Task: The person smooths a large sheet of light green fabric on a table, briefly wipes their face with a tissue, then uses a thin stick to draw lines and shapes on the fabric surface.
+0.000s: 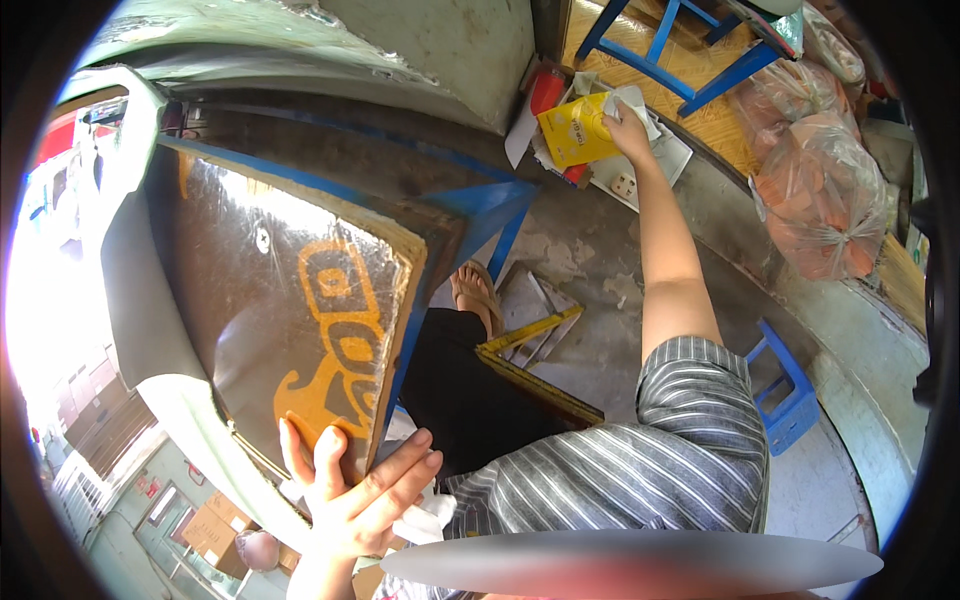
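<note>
Hands (355,505), two, one yellow box (575,130), one tabletop (240,290)

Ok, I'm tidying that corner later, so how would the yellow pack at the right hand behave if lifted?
The yellow pack probably keeps its shape: its face looks flat and its edges fairly straight. It may be light for its size if it holds tissue like the white sheet at the right hand.
</note>
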Tool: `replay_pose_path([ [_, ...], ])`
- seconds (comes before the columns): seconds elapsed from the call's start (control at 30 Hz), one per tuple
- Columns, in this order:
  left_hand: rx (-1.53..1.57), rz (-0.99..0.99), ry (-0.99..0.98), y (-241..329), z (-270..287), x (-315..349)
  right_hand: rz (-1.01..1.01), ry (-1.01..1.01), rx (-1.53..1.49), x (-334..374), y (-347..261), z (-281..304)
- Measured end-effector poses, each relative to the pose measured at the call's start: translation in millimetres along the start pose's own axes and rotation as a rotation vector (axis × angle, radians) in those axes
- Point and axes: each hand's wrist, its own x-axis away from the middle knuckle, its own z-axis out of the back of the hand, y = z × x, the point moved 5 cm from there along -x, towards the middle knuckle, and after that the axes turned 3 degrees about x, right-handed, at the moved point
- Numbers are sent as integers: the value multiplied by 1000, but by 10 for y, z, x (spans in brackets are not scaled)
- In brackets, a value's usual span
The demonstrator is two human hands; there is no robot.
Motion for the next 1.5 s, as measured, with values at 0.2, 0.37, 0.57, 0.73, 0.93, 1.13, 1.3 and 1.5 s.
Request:
replay_pose_path([
  [0.2,30,-2,30,10,-6,-8,-46,-90,199,-82,193,82],
  [0.37,32,6,14,4,-16,3,1,125,47,-72,100,112],
  [0.57,37,10,19,16,-18,-4,-207,-28,-266,-168,122,-101],
  [0.73,61,17,31,14,-8,1,7,-81,-359,-57,-57,-271],
  [0.93,42,-16,28,1,-17,10,44,-134,-143,-49,33,-62],
  [1.13,68,-6,28,-7,-13,3,122,7,175,-9,-63,44],
  [1.3,75,5,21,-13,-11,-4,-147,88,331,99,-148,-94],
  [1.5,48,-4,13,8,-9,3,-345,158,156,74,-241,-242],
])
